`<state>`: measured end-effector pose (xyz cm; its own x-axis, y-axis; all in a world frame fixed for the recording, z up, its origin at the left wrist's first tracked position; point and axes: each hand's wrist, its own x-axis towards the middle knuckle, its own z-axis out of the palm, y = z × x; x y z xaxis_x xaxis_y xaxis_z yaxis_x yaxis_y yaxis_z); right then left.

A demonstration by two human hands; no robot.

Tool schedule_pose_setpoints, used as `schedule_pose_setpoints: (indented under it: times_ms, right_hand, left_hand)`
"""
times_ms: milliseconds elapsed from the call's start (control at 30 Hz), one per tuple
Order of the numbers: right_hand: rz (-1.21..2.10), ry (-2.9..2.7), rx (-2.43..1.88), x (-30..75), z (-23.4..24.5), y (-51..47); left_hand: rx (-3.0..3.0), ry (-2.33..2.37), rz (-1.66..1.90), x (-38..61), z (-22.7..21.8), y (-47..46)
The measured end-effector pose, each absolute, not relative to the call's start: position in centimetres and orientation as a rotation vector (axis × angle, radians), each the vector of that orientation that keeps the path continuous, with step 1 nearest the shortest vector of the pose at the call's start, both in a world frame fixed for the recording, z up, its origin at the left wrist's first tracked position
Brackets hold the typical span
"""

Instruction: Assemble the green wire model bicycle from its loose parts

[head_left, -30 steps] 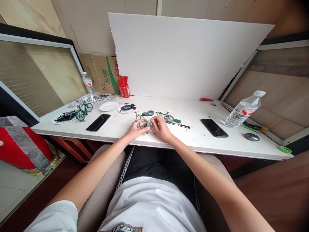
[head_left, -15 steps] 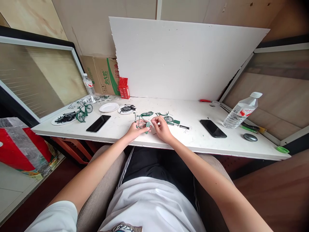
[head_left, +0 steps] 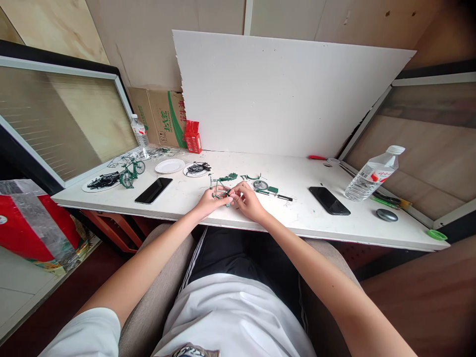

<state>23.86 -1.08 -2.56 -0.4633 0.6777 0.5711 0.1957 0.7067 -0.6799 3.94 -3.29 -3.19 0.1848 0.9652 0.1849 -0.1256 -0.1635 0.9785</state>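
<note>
Both hands are closed on a small green bicycle frame (head_left: 219,187). The left hand (head_left: 208,201) holds it from the left side with thumb and fingers. The right hand (head_left: 250,201) pinches its lower part, and the fingertips of the two hands touch each other. Whether the right fingers also hold a separate little piece, I cannot tell.

The frame stands on the white table (head_left: 297,218), near its front edge, in the middle. Just right of the hands lie a small wheel (head_left: 261,185) and a thin screwdriver (head_left: 279,196). Bare table is open on both sides of the hands, up to a black phone (head_left: 153,190) on the left and a second phone (head_left: 329,200) on the right. Further right a water bottle (head_left: 374,173) lies tilted near the side wall. On the left part are two paper plates (head_left: 170,165) and a finished green bicycle (head_left: 131,174), well apart from the hands.

The table top is white with small marks. A large white board (head_left: 290,94) leans against the wall behind it, and a cardboard box (head_left: 159,116) and a red box (head_left: 193,136) stand in the left back corner.

Half a second ago the right fingertips were a little apart from the left hand; now they have closed against it. The round green part at the bottom of the frame, visible one second ago, is now covered by fingers.
</note>
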Motion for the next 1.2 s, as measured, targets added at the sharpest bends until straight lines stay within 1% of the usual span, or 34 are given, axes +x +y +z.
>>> schedule_pose_setpoints:
  times_ms: [200,567,1200]
  right_hand:
    - [0.652,-2.018,-0.657,23.87,-2.48,-1.13]
    - [0.656,-1.980,-0.696,23.81,-2.87,-0.87]
    - [0.969,-1.857,-0.756,24.08,-2.17,-1.08]
  left_hand:
    - [1.326,0.851,1.237,3.92,-2.86,-3.45]
    - [1.320,0.917,1.261,4.19,-2.86,-3.61]
    - [1.368,0.930,1.247,4.43,-2.46,-3.88]
